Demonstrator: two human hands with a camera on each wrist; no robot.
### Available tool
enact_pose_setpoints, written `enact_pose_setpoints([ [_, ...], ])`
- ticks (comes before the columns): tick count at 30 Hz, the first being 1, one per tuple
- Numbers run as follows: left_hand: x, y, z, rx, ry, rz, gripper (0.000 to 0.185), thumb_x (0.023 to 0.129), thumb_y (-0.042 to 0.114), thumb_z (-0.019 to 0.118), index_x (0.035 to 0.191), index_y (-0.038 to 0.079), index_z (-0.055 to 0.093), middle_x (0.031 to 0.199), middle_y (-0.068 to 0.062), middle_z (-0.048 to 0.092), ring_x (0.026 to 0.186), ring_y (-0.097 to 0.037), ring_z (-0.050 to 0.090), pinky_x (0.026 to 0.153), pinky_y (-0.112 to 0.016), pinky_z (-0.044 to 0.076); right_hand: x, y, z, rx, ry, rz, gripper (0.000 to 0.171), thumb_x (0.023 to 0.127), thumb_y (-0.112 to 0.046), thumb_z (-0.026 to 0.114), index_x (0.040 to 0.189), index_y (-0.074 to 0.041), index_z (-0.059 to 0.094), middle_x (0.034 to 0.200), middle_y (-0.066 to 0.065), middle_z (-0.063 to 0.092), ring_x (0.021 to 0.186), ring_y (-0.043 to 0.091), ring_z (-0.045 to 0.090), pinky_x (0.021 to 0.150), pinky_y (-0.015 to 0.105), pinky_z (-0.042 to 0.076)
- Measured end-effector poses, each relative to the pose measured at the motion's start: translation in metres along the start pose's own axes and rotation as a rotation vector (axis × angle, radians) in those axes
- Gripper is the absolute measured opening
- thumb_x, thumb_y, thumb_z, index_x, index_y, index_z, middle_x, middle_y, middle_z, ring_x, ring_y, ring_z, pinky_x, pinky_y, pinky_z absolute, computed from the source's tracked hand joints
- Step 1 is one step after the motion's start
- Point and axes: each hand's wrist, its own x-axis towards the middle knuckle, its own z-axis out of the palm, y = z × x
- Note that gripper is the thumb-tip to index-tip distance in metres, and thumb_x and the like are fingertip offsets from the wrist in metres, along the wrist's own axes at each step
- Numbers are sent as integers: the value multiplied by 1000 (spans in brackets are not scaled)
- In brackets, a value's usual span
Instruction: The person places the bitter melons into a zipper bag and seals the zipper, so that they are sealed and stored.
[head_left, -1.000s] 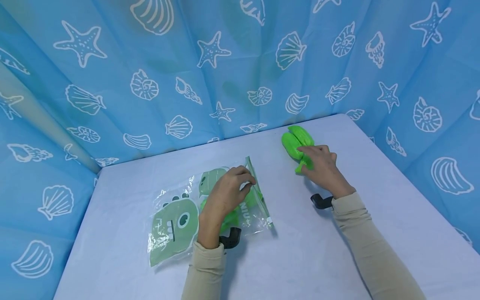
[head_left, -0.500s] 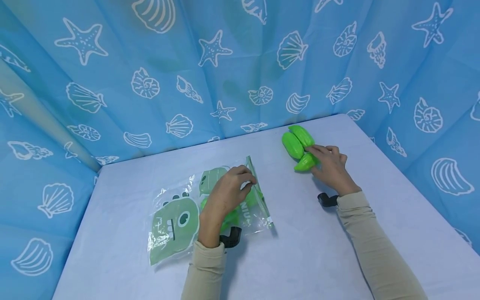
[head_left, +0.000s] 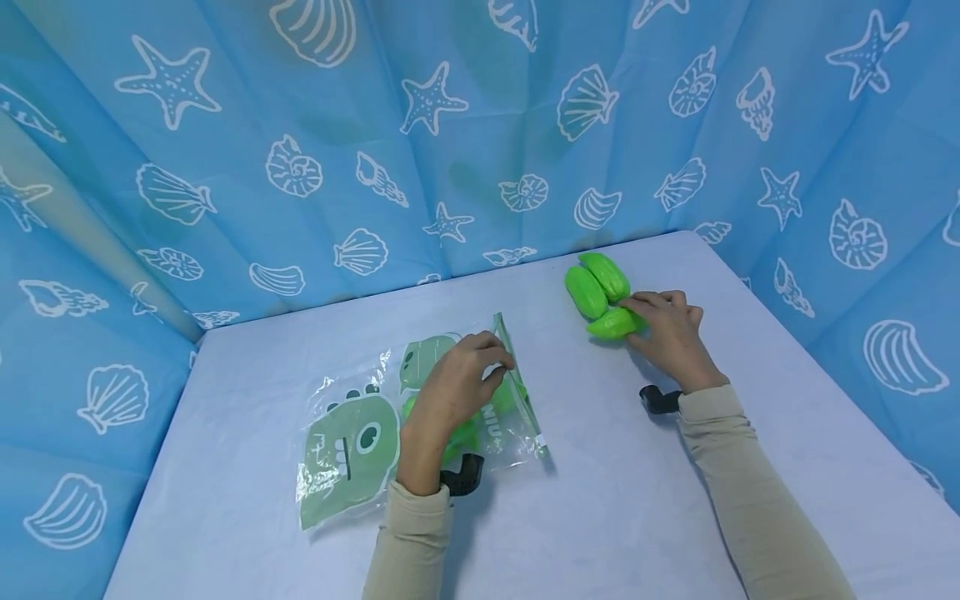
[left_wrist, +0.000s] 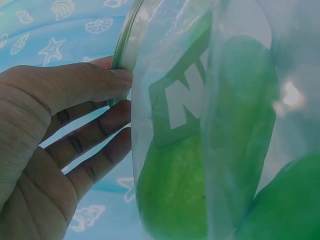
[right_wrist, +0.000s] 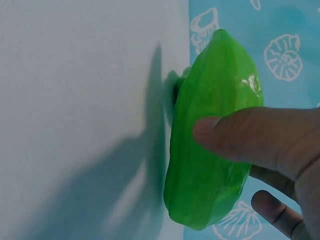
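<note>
Right hand (head_left: 670, 333) grasps a green pod (head_left: 613, 323) at two o'clock; left hand (head_left: 457, 385) pinches the bag (head_left: 352, 433) mouth. Best held wide, pod entering end-first.

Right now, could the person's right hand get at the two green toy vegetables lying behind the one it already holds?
Probably yes. The right hand grips one green toy vegetable, and the other two lie just beyond its fingertips on the open table, with nothing between, though its grip is taken.
</note>
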Motion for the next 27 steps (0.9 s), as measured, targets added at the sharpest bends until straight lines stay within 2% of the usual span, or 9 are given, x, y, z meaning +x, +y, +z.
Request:
enact_pose_setpoints([
  [7, 0, -1, 2, 6, 5, 5, 12, 80, 5, 69, 89, 13, 72, 95, 6, 60, 88, -8, 54, 76, -21, 48, 0, -7, -5, 17, 17, -27, 53, 72, -15, 78, 121, -8, 59, 124, 15, 51, 110, 34, 35, 75, 50, 20],
  [18, 1, -1, 4, 17, 8, 21, 11, 80, 6, 69, 88, 13, 72, 94, 6, 60, 85, -8, 54, 73, -21, 48, 1, -21, -2, 11, -124, -39, 53, 72, -20, 77, 121, -12, 60, 125, 12, 51, 112, 34, 33, 74, 49, 20],
  [27, 0, -1, 4, 17, 11, 26, 12, 81, 5, 69, 88, 13, 71, 94, 6, 60, 85, -9, 54, 73, -22, 48, -2, -14, -8, 1, -143, 6, 53, 72, -15, 78, 121, -9, 59, 127, 15, 48, 114, 36, 31, 76, 51, 19],
])
